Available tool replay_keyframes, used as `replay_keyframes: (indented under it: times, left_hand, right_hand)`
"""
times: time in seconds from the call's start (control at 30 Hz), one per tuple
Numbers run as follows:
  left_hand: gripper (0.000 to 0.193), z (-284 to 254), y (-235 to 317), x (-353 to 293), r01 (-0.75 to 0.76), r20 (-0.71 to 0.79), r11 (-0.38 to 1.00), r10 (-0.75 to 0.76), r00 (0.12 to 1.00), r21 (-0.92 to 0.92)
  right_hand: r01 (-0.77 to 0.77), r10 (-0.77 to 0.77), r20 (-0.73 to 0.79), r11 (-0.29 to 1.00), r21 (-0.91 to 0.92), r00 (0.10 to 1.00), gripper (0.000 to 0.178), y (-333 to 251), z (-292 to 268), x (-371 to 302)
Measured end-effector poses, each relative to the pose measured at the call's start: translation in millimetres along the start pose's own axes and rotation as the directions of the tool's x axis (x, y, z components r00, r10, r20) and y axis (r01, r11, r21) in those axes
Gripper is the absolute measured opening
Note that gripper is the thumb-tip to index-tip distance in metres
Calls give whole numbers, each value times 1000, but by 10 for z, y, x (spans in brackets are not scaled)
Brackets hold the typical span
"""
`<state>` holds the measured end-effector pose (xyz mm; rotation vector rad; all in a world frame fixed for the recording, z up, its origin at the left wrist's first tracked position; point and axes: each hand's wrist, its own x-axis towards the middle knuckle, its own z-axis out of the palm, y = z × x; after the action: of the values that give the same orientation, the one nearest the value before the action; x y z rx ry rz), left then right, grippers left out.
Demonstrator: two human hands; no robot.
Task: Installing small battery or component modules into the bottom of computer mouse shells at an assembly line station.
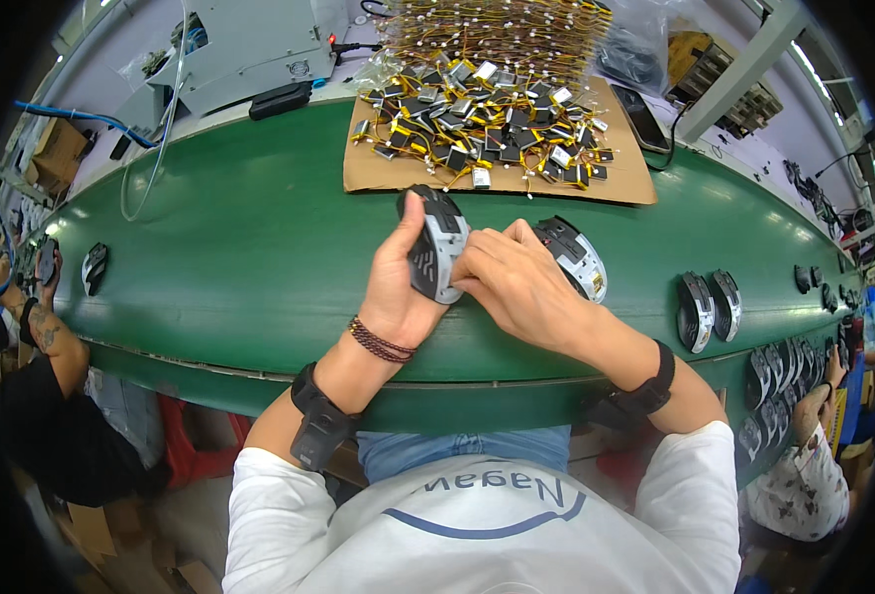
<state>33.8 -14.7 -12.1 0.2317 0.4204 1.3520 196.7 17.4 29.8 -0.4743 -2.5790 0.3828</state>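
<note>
My left hand (398, 267) is wrapped round a black and grey computer mouse (439, 243), tilted above the green bench. Against the mouse's right side, the fingers of my right hand (516, 282) are pinched together; whatever they may hold is hidden. Just beyond my right hand lies another mouse (574, 259), its inner parts partly showing. Farther back, a sheet of cardboard (368, 178) carries a heap of small battery packs (497, 129) with yellow tape and thin wires.
Two mice (696, 312) stand side by side to the right, with rows of mice (779, 381) beyond. A lone mouse (95, 267) sits left, near a co-worker's hand (46, 277). A grey machine (249, 59) and a phone (642, 119) are at the back.
</note>
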Motion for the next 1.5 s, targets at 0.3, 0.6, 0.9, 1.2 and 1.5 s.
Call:
replay_keyframes:
  times: [0.3,0.6,0.9,1.2,1.5]
  left_hand:
    - [51,143,235,43,-142,36,990,142,989,4]
    - [50,73,218,25,-147,68,989,147,987,2]
    - [51,-8,24,24,12,229,996,10,973,-93]
    - [48,116,62,80,-103,-76,988,94,993,-117]
    - [54,110,148,59,-116,23,988,119,993,-99]
  right_hand:
    - [-468,499,146,613,637,854,32,102,68,-124]
    - [-458,533,246,313,832,810,22,110,-118,-162]
    - [-153,538,-57,337,929,841,20,56,110,-31]
    - [-242,517,-172,636,732,839,16,-29,216,-130]
    - [4,38,-489,996,84,871,26,20,190,-32]
